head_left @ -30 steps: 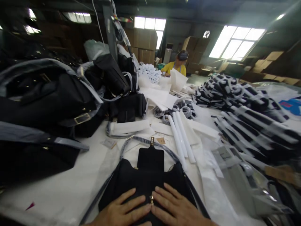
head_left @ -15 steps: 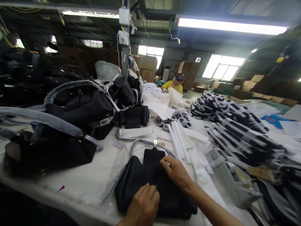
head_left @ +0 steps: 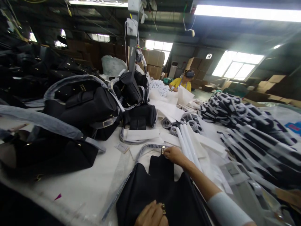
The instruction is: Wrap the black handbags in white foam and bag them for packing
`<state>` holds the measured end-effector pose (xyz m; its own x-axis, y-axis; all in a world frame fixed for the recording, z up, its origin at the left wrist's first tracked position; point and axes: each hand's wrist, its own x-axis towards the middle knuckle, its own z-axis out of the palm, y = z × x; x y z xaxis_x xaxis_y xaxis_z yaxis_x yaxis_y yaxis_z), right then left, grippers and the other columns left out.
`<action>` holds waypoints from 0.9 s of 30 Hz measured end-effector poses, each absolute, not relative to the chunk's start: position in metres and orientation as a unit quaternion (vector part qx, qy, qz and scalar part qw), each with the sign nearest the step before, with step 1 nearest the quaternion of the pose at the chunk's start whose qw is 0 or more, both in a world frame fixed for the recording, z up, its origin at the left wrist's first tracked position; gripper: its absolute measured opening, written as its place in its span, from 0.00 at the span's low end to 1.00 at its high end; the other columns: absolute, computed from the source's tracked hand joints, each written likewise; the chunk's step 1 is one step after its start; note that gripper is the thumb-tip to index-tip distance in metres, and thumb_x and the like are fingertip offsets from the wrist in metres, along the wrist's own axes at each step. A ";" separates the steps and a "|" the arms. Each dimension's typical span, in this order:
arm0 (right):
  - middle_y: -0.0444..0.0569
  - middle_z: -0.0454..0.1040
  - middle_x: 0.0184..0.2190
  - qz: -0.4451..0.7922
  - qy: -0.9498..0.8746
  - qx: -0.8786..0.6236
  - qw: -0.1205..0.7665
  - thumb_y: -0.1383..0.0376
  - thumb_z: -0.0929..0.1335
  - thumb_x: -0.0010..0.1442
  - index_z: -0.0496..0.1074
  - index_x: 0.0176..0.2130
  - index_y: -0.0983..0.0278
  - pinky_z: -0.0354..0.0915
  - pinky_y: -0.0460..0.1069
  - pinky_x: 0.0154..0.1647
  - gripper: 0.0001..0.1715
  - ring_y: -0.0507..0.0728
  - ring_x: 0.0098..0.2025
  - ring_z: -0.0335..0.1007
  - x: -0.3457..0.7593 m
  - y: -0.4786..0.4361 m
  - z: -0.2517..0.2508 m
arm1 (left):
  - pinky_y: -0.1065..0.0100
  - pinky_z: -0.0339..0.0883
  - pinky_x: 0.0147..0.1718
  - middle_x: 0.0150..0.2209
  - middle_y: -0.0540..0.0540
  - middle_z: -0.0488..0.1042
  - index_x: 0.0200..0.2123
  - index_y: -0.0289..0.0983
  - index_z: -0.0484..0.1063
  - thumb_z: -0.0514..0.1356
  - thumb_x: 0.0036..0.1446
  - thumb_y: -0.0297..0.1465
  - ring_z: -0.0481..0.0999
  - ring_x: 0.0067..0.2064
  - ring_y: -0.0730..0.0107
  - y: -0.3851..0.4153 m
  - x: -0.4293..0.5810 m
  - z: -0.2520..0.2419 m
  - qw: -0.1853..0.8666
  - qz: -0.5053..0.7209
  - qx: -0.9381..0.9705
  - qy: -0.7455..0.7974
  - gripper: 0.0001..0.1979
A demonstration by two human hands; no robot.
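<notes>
- Two hands work on one black bag (head_left: 162, 191), which lies flat on the white worktop (head_left: 82, 185) right in front of the person, its flap (head_left: 162, 166) pointing away.
- The right hand (head_left: 172, 154) is stretched out to the flap's far tip, fingertips pinched shut on the gold clasp (head_left: 162, 150). The forearm crosses the bag's body, with a white sleeve (head_left: 225, 210) at the elbow end.
- The left hand (head_left: 151, 215) sits at the near edge of the bag, fingers curled in and closed about a small gold fitting (head_left: 163, 207). The picture's lower edge cuts off the wrist.
- Judged from this, the flap wants a straight pull along the bag's middle line, so that clasp and fitting line up rather than sit askew.
- The near hand would do well to pin the body down, since the soft cloth could bunch or slide on the smooth worktop.
- A film-wrapped strap (head_left: 145, 149) loops just beyond the clasp, and white rolls (head_left: 188, 144) lie just beside the right hand. Either could snag if the flap swings wide.
- A heap of black bags (head_left: 80, 106) stands well apart on the left.
</notes>
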<state>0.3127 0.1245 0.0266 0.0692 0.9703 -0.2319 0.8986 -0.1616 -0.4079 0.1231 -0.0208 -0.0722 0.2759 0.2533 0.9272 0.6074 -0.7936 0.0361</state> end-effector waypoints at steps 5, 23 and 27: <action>0.52 0.79 0.35 0.244 -0.583 -0.764 0.129 0.58 0.63 0.66 0.76 0.39 0.65 0.64 0.44 0.30 0.16 0.53 0.33 0.75 0.352 0.134 0.046 | 0.78 0.76 0.37 0.20 0.53 0.72 0.23 0.38 0.62 0.42 0.62 0.16 0.77 0.23 0.79 -0.019 0.136 -0.084 0.164 -0.606 -0.725 -0.283 0.20; 0.47 0.73 0.32 0.226 -0.669 -0.705 0.067 0.64 0.71 0.55 0.71 0.33 0.64 0.58 0.46 0.32 0.06 0.55 0.36 0.68 0.363 0.134 0.035 | 0.80 0.72 0.46 0.20 0.56 0.70 0.23 0.37 0.62 0.43 0.66 0.16 0.77 0.25 0.84 -0.017 0.127 -0.070 0.165 -0.591 -0.742 -0.270 0.21; 0.50 0.74 0.41 0.105 -0.678 -0.724 0.068 0.70 0.66 0.59 0.70 0.38 0.62 0.57 0.48 0.37 0.05 0.57 0.42 0.70 0.361 0.132 0.027 | 0.79 0.72 0.47 0.22 0.54 0.71 0.24 0.37 0.63 0.43 0.65 0.18 0.78 0.27 0.82 -0.019 0.125 -0.068 0.156 -0.568 -0.764 -0.262 0.20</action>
<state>0.3612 0.1325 0.0273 0.0585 0.9965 -0.0600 0.9679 -0.0713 -0.2410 0.1248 -0.0191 -0.0675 0.2167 0.2230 0.9504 0.5783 -0.8137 0.0591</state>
